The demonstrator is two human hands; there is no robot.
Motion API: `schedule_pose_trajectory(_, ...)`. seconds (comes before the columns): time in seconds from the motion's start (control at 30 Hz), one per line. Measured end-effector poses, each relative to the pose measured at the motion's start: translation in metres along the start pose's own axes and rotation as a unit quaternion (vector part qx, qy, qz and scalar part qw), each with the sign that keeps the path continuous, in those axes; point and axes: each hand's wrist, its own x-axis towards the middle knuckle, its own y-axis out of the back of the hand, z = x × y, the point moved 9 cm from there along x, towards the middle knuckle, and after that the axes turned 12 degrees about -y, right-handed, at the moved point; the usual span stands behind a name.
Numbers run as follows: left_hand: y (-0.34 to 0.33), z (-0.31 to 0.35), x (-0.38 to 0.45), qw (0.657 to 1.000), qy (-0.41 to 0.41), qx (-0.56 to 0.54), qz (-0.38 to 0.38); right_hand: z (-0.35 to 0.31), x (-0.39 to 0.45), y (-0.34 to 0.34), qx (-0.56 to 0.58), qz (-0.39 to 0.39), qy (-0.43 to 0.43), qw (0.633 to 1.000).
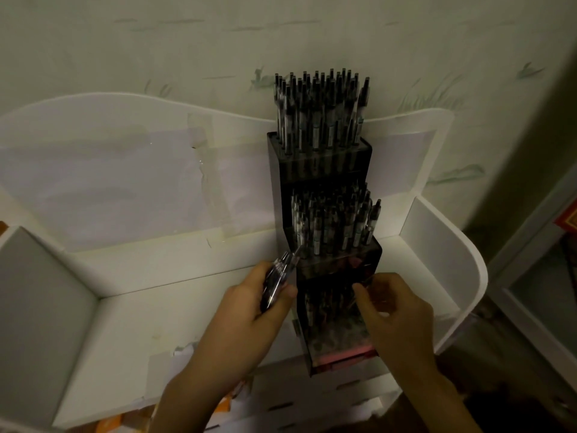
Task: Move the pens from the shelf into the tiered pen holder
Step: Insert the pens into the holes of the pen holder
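Head view: my left hand (249, 307) grips a bundle of pens (279, 281), tips toward the tiered pen holder (324, 214) just ahead. Right hand (396, 310), fingers curled, pinches something at the lowest tier; can't tell what. I'd feed pens singly, upright.

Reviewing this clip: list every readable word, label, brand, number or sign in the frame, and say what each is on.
No text in this frame can be read.
Pens in the tiered pen holder: pale bands on the barrels, too small and blurred to tell whether they are print.
Pens held in the left hand: no markings can be made out.
Paper sheets taped to the white shelf back: no writing visible.
Patterned object at the right edge: cropped, no letters visible.
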Motion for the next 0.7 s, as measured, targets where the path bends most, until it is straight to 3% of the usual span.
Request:
schedule_pose_trajectory(0.53, -0.002, -0.002, 0.006, 1.0, 0.009, -0.006, -0.004, -0.006, 0.001, -0.04, -0.083, -0.073, 0.041, 0.993)
schedule_pose_trajectory(0.7, -0.002, -0.003, 0.007, 1.0, 0.007, -0.01, -0.005, 0.017, 0.002, -0.051, -0.137, -0.116, -0.018, 0.984)
